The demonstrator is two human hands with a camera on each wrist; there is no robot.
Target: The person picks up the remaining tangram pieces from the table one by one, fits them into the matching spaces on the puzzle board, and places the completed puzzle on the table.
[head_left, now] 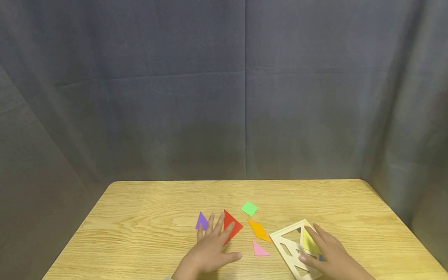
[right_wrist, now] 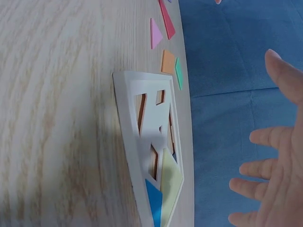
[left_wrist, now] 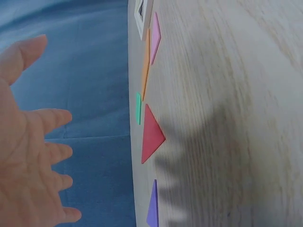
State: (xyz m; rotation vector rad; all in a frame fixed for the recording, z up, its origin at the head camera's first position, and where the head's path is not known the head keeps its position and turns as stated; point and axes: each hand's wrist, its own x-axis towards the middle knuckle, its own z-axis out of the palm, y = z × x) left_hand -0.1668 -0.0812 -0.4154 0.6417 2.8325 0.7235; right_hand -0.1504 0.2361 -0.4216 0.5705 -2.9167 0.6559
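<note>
My left hand [head_left: 209,252] is spread over the table, its fingers reaching across a red triangle [head_left: 237,226] and a purple triangle [head_left: 202,221]. In the left wrist view a gap shows between this hand and the red triangle [left_wrist: 151,137]. On the right, my right hand [head_left: 329,252] hovers over a pale puzzle board [right_wrist: 156,116] with cut-out shapes, fingers parted and holding nothing. A yellow piece [right_wrist: 171,179] and a blue piece [right_wrist: 154,201] lie in the board, partly under that hand in the head view.
Between the hands lie a green square [head_left: 249,209], an orange parallelogram [head_left: 259,230] and a pink triangle [head_left: 259,250]. The orange piece's tip is close to the board's corner. A grey curtain [head_left: 224,97] hangs behind the wooden table [head_left: 147,217].
</note>
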